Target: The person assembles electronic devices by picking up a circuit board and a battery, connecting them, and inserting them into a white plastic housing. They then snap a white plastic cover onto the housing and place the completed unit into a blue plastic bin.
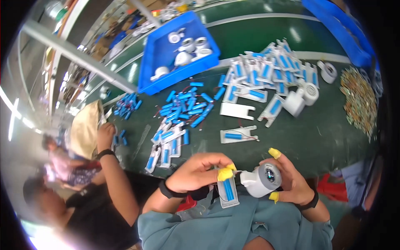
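Note:
My left hand (pixel 198 171) is closed, with yellow finger covers pinching the top of a white handle shell (pixel 229 203). A blue cylindrical battery lies lengthwise inside that shell. In my right hand (pixel 296 183), the thumb and fingers, also with yellow covers, curve around a white round housing (pixel 257 184) with a grey rim and a dark shiny centre. The housing's short neck points left, close to the top of the shell; whether they are joined by wires I cannot tell. Just beyond my hands, another shell with a battery (pixel 237 135) lies on the green table.
Loose blue batteries (pixel 183 106) and a large heap of filled shells (pixel 266 68) cover the middle. A blue bin (pixel 146 79) holds several white housings. Small metal-coloured parts (pixel 358 100) are piled at right. A co-worker's arm (pixel 118 175) reaches a tan bag (pixel 85 131) at left.

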Tool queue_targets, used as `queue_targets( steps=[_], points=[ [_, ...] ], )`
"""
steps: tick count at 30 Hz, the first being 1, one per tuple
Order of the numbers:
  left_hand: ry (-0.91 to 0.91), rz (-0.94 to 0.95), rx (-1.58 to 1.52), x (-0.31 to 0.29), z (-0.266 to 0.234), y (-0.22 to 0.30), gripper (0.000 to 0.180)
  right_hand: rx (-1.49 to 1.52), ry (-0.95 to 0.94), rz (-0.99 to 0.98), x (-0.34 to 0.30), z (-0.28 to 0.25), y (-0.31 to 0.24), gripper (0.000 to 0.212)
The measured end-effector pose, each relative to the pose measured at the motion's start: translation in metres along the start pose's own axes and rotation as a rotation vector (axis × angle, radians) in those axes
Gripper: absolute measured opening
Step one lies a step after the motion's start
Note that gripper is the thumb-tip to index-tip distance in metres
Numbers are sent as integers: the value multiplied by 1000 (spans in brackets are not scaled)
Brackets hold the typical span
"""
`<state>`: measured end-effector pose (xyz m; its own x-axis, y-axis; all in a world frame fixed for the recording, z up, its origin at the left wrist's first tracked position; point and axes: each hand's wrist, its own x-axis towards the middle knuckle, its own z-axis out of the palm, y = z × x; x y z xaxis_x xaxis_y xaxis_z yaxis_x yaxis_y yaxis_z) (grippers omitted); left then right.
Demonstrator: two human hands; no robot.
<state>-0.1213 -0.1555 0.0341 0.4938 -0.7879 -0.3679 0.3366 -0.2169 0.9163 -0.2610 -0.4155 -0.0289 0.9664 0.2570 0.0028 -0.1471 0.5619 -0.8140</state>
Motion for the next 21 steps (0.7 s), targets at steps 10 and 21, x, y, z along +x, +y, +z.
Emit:
queue_targets(
  steps=[10, 21],
  points=[
    [874, 128, 543, -81, -203, 62, 20, -191, 55, 150, 7, -7, 7, 81],
    [1555, -224, 955, -110, -390, -73, 23, -334, 144, 173, 1, -17, 2, 68]
  ],
)
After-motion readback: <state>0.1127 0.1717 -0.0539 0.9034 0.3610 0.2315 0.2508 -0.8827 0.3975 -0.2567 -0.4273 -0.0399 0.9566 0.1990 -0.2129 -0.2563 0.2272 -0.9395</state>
